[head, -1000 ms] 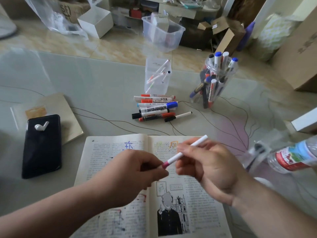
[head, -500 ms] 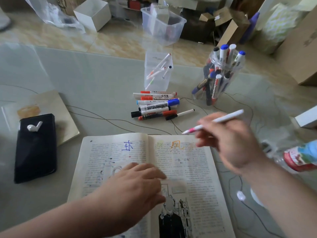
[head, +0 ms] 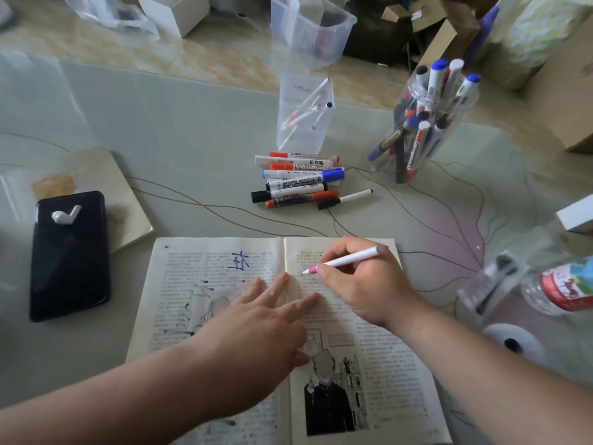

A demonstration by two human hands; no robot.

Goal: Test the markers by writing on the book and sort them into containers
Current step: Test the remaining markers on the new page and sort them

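Lower centre of frame: book lying open on the table; pressed flat across the spine by left hand, fingers straight and spread, nothing grasped; just right of it, right hand curled round pink-tipped marker, tip down at the upper right-hand page; above the book, loose markers heaped side by side; farther up, square clear container and, upper right, round jar, both holding markers.
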